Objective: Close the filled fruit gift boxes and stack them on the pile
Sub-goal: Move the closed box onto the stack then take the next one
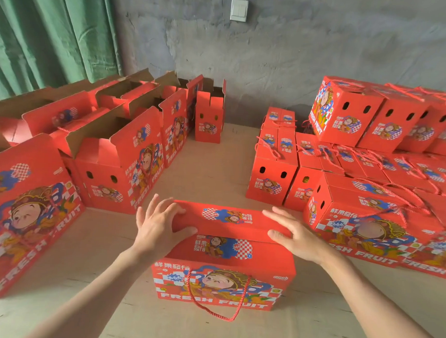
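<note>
Red printed cardboard makes up the gift box standing in the near middle of the scene, on pale brown cardboard sheets that cover the ground. Its front shows a cartoon figure and the words FRESH FRUIT, and a red rope handle hangs in a loop down that front face. The top flap lies folded over the box.

The left hand rests on the left end of the flap, its fingers spread and nearly straight over the top and its thumb laid along the near edge. The right hand rests at the right end, its fingers stretched out flat and its thumb touching the flap. Neither hand curls round anything.

To the right, from near to far, sits the pile of closed boxes, packed side by side with rope handles lying across their tops. A second layer stands on it at the far right.

To the left stands a row of open boxes with their flaps raised. Nearest on the left, one large box face fills the edge of the view.

Behind them, a green curtain hangs at the far left beside a rough grey wall that carries a white switch.
</note>
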### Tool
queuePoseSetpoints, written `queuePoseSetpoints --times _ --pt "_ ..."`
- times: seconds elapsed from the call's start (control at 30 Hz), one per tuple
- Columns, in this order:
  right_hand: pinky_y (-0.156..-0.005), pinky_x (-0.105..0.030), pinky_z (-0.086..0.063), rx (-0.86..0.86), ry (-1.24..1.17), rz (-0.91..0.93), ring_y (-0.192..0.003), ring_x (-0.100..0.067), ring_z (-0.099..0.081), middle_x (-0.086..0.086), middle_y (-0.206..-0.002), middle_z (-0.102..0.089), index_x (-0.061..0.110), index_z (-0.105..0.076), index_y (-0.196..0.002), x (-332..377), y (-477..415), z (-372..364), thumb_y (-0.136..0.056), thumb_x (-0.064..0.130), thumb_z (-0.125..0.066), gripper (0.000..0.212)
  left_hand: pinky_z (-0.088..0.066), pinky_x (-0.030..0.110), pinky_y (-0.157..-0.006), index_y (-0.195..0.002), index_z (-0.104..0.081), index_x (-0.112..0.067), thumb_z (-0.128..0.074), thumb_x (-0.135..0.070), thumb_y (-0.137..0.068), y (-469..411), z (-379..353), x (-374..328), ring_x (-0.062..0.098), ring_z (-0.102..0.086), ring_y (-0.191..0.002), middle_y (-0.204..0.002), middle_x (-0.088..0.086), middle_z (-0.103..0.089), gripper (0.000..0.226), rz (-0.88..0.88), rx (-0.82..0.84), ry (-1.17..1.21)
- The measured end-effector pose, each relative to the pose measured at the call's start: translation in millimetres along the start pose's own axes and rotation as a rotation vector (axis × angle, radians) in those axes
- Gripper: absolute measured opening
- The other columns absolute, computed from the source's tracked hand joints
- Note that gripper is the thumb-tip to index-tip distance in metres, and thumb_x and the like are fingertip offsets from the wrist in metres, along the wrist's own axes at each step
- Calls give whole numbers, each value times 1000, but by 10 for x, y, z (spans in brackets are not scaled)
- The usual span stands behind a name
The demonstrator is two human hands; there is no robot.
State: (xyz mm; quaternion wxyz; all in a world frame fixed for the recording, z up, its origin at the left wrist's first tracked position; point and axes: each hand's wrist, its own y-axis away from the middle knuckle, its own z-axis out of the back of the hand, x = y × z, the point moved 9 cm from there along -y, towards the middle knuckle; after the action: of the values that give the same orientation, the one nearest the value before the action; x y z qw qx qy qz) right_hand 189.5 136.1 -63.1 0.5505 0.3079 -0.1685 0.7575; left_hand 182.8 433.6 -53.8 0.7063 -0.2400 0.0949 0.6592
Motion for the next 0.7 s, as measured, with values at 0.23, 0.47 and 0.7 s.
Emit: queuePoseSetpoints --times 0.23,0.47,0.7 --pt "-103 -22 -30 -52 260 23 -135 -14 -35 8 -152 -28 51 -31 -137 4 -13 25 -84 63 -30 55 -32 30 -86 -117 -40 -21 -62 -72 -68 -407 -203 -243 21 -47 -115 -110 -6 -51 74 -178 453 -161" --pt "-97 -21 -36 -104 257 72 -125 -16 -48 8 -150 -33 55 -26 -133 83 13 37 -87 59 -33 47 -31 35 -105 -149 -15 -39 12 -96 -45 -380 -298 -307 20 -35 -127 -137 -5 -38 122 -374 447 -421" --pt "-101 -21 -31 -128 199 82 -131 -18 -41 5 -149 -31 53 -29 -134 121 27 7 -97 39 -43 42 -34 35 -104 -150 -13 -37 24 -91 -45 -382 -305 -317 19 -35 -124 -135 -4 -39 123 -416 377 -429"
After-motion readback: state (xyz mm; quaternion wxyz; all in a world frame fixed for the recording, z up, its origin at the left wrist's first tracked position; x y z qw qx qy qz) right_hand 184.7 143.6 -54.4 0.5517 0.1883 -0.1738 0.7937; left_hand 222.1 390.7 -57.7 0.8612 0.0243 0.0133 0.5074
